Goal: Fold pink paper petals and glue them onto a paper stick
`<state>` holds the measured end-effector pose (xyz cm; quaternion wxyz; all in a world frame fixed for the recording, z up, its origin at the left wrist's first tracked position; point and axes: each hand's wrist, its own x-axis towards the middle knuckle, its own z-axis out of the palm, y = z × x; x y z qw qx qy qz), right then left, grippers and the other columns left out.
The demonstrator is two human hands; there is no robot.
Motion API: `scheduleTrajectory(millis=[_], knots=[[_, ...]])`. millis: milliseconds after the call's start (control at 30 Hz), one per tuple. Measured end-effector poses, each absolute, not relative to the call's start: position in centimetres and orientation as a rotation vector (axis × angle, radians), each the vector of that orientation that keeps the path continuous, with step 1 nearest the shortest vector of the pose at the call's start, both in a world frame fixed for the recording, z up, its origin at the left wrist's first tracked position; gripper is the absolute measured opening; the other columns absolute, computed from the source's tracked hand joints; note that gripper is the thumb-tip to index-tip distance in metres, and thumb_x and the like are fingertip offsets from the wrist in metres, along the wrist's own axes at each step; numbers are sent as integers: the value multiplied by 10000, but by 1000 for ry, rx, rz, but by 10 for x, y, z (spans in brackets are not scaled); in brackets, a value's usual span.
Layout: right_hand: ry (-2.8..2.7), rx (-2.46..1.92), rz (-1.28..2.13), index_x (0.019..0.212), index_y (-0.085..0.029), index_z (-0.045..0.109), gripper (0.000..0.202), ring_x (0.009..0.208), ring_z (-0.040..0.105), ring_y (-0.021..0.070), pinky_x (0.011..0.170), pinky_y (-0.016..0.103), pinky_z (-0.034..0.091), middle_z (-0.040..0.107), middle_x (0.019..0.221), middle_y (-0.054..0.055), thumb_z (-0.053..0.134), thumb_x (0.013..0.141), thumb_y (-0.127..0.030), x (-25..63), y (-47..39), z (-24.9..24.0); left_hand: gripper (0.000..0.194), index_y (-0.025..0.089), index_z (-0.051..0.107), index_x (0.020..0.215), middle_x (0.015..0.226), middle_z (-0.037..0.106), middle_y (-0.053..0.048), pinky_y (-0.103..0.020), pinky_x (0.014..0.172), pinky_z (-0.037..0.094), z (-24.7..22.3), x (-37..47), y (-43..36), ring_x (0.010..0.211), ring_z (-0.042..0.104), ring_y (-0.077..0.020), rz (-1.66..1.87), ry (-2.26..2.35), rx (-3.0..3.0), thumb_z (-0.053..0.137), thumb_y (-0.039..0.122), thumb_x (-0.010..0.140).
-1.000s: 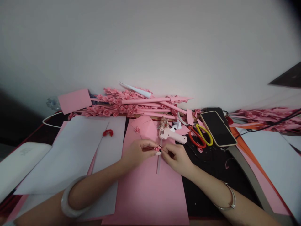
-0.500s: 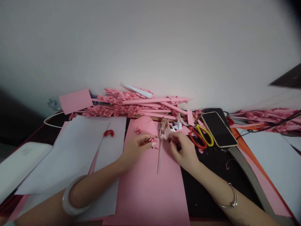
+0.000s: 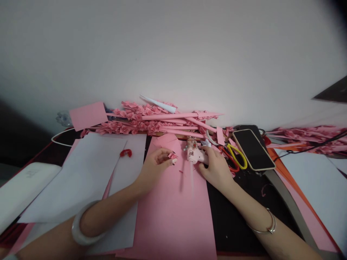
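Note:
A small pink paper flower (image 3: 172, 156) is pinched between the thumb and fingers of my left hand (image 3: 155, 167). My right hand (image 3: 218, 169) is closed around the handle of a pale pink hot glue gun (image 3: 193, 154), its clear glue stick poking out toward me. The gun's shadow falls apart from it on the pink paper sheet (image 3: 173, 220), so it is raised a little. Tiny decorations cover the gun's front part. A small pink scrap (image 3: 181, 172) lies on the sheet between my hands.
Paper flower stems (image 3: 151, 124) are heaped along the wall. Scissors (image 3: 236, 156) with red and yellow handles lie beside a phone (image 3: 253, 148) on the right. White sheets (image 3: 81, 173) with a red curled piece (image 3: 125, 153) on them are at left, next to a white box-like object (image 3: 29, 187).
My right hand has taken hold of the glue gun and lifted it slightly. My left hand has drawn a little up and left with the flower.

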<state>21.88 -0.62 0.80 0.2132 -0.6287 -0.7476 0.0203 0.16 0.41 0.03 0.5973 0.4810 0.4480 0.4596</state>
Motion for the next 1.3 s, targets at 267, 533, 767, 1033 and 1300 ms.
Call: scheduleTrajectory(millis=[267,533,767,1033,1300], knots=[[-1859,-1393,446,990,-174,604,217,778,634,229,693,324,508,682,874,69,515,798,-220,230,-4,6,258,164,667,893,909,697,-51,-307,815,489,1,-2,9,871,627,-182,1104,1118,1085,722,271,665],[-1829,-1184,934,985,-189,645,242,827,659,237,726,346,544,706,933,59,613,785,-321,230,-7,6,260,180,686,917,911,715,-21,-297,795,506,2,-2,7,907,633,-204,1109,1116,1058,718,224,663],[-1905,-1168,874,952,-186,662,202,802,661,230,721,345,544,709,902,63,590,803,-301,228,-7,11,259,169,685,920,924,714,-36,-300,780,513,4,1,4,880,641,-188,1100,1085,1074,716,213,666],[-1983,-1186,809,936,-165,672,208,790,659,242,718,356,534,709,875,76,557,814,-289,225,-7,16,238,180,697,915,948,711,-38,-297,798,503,3,0,2,906,635,-194,1098,1090,1128,705,232,683],[-2013,-1187,770,951,-172,660,211,795,652,226,714,328,528,703,886,65,523,821,-267,224,-7,18,237,177,700,901,942,710,-46,-299,791,497,5,0,2,904,635,-204,1088,1114,1136,712,250,675]])
